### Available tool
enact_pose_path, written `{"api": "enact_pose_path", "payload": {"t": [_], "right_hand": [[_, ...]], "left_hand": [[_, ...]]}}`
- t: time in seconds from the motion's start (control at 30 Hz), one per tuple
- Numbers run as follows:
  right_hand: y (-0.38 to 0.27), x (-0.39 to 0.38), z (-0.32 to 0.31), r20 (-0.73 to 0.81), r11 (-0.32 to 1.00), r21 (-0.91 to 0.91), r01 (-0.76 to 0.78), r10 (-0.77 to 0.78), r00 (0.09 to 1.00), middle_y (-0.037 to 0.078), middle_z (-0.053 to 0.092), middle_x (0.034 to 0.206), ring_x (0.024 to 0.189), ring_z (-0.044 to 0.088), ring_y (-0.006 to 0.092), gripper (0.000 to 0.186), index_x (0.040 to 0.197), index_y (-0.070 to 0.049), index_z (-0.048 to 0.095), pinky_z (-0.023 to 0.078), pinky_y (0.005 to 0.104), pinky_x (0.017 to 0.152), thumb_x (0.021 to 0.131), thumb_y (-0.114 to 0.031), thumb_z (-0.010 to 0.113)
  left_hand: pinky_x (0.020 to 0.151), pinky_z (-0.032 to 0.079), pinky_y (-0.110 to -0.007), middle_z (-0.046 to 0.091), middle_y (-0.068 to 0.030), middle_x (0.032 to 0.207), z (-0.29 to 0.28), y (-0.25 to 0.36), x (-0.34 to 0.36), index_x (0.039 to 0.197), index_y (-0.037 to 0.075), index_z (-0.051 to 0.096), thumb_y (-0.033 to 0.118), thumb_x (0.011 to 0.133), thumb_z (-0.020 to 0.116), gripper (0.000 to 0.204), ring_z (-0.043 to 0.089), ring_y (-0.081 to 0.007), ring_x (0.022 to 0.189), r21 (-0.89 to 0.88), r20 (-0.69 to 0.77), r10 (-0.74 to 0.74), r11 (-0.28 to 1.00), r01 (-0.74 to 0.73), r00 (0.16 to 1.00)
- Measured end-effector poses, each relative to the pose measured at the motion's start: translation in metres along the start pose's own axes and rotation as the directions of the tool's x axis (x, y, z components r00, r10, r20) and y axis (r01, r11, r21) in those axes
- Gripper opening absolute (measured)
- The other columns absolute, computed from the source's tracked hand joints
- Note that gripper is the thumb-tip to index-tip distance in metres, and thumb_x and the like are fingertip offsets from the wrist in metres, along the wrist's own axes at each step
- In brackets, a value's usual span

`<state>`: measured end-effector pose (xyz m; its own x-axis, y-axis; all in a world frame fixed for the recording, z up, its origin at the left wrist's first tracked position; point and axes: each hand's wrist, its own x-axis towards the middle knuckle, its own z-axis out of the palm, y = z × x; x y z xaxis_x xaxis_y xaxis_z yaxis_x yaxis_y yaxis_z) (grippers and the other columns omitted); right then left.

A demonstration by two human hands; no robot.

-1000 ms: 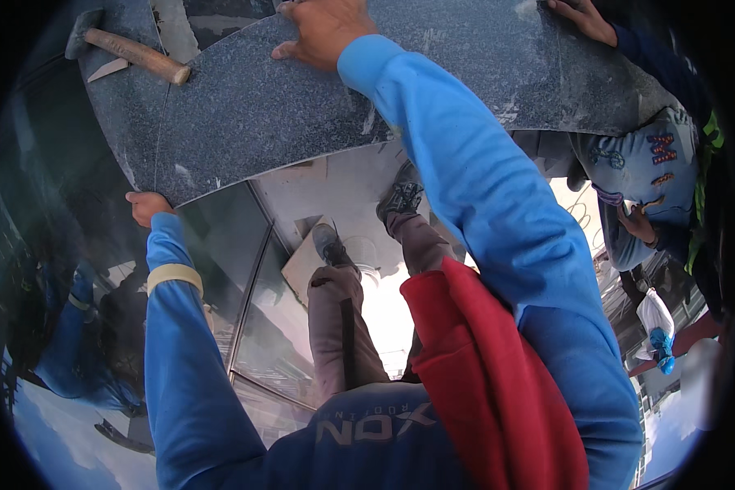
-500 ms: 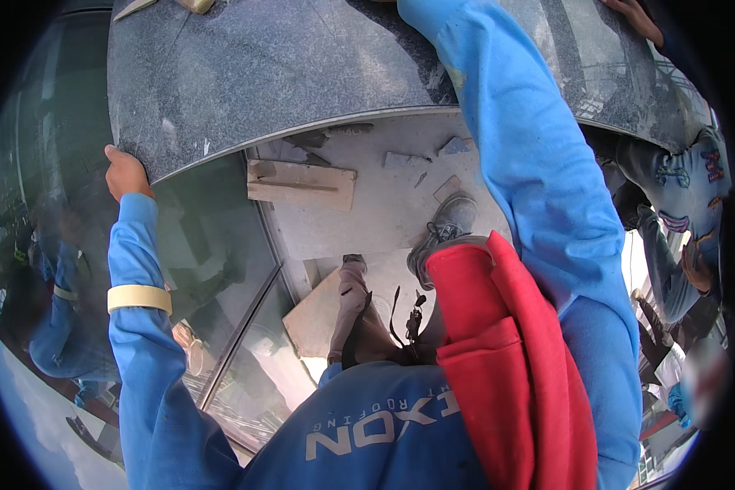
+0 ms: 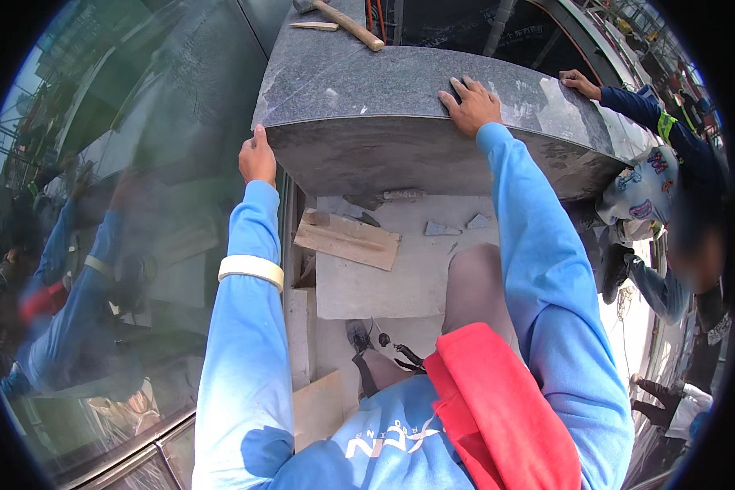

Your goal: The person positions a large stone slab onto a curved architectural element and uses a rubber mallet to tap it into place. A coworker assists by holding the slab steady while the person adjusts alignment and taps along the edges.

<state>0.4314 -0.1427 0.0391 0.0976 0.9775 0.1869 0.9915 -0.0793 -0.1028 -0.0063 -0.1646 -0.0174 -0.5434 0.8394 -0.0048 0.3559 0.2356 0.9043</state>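
Observation:
A grey speckled stone slab (image 3: 367,86) spans the far side, lying on top of a grey masonry wall (image 3: 351,155). My left hand (image 3: 258,159) is closed at the slab's near left corner, thumb side up, beside the dark glass. Further right, my right hand (image 3: 472,108) rests on the slab's top near its front edge, fingers spread. On the far left part of the slab lie a hammer (image 3: 353,23) with a wooden handle and a thin wooden wedge (image 3: 314,26). Another person's hand (image 3: 580,83) touches the slab's right part.
Reflective glass panels (image 3: 163,204) rise along the left. Below the wall, a wooden board (image 3: 347,239) and stone offcuts (image 3: 442,229) lie on a pale ledge (image 3: 376,286). A co-worker (image 3: 661,175) is close on the right. A red cloth (image 3: 506,408) hangs over my front.
My view has shifted, bringing the wall under the slab and the whole hammer into sight. My right hand has come back toward the front edge; my left stays at the corner.

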Motion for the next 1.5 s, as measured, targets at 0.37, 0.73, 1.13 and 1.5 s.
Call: {"api": "enact_pose_path", "payload": {"t": [0.37,0.73,1.13,1.5], "right_hand": [[0.259,-0.608,-0.063,0.040,0.539,0.133,-0.832,0.835,0.548,0.024,0.074,0.105,0.105,0.070,0.0415,0.023,0.108,-0.003,0.077,0.055,0.0456,0.094,0.087,-0.007,0.070],[0.180,-0.702,-0.103,-0.076,0.474,0.260,-0.842,0.879,0.471,0.023,0.073,0.112,0.108,0.068,0.0429,0.032,0.125,-0.014,0.071,0.053,0.0489,0.094,0.095,-0.025,0.066],[0.181,-0.803,0.009,0.086,0.362,0.371,-0.855,0.904,0.419,0.024,0.074,0.105,0.102,0.069,0.0454,0.030,0.116,-0.003,0.072,0.054,0.0488,0.093,0.095,-0.023,0.066],[0.274,-0.665,-0.065,0.240,0.242,0.869,-0.431,0.556,0.796,0.016,0.072,0.091,0.083,0.070,0.0263,0.038,0.138,-0.002,0.059,0.056,0.0376,0.081,0.103,-0.017,0.056]], "left_hand": [[0.080,0.056,-0.043,0.075,-0.0166,0.106,-0.202,-0.438,-0.375,0.116,0.002,0.072,0.042,0.101,0.060,0.045,0.072,-0.0286,0.091,0.562,0.790,-0.590,0.589,-0.581,0.167],[0.099,0.052,-0.051,0.074,-0.0227,0.115,-0.155,-0.395,-0.291,0.112,0.005,0.076,0.052,0.098,0.056,0.053,0.066,-0.0458,0.112,0.297,0.944,-0.258,0.385,-0.874,0.207],[0.071,0.057,-0.040,0.073,-0.0148,0.087,-0.024,-0.226,-0.266,0.105,-0.005,0.073,0.028,0.098,0.062,0.036,0.072,-0.0236,0.077,0.173,0.686,0.083,0.946,-0.273,0.723],[0.088,0.054,-0.036,0.071,-0.0165,0.118,0.102,-0.025,-0.650,0.134,0.000,0.063,0.031,0.101,0.065,0.045,0.068,-0.0235,0.101,-0.276,0.960,0.263,0.812,-0.514,-0.101]]}}
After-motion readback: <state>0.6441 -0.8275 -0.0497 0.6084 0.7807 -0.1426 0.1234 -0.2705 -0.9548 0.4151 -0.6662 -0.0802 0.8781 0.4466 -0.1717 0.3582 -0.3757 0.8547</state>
